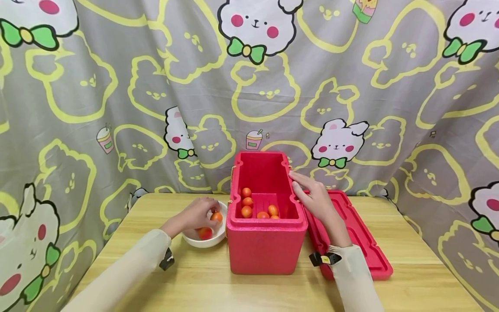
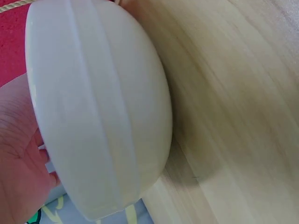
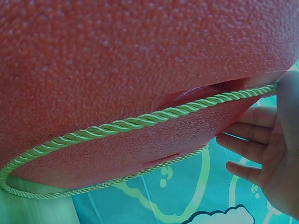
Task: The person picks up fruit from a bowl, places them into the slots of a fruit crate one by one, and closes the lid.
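Note:
My left hand (image 1: 199, 214) reaches into a white bowl (image 1: 206, 245) left of the box, its thumb and fingertips about a small orange-red tomato (image 1: 216, 217). A second, redder tomato (image 1: 205, 233) lies below that hand. In the left wrist view the bowl's side (image 2: 103, 112) hides the fingertips. Several such tomatoes (image 1: 246, 211) lie on the floor of the uncovered red foam box (image 1: 267, 249). With fairly straight fingers my right hand (image 1: 313, 199) rests at the box's right rim; the right wrist view shows this hand (image 3: 266, 144) beside the box's wall.
The red lid (image 1: 360, 234) lies on the wooden table (image 1: 269, 294) at the box's right, under my right forearm. A twisted gold cord (image 3: 154, 119) hangs along the box's side. Behind the table hangs a grey cartoon-patterned curtain (image 1: 202, 99).

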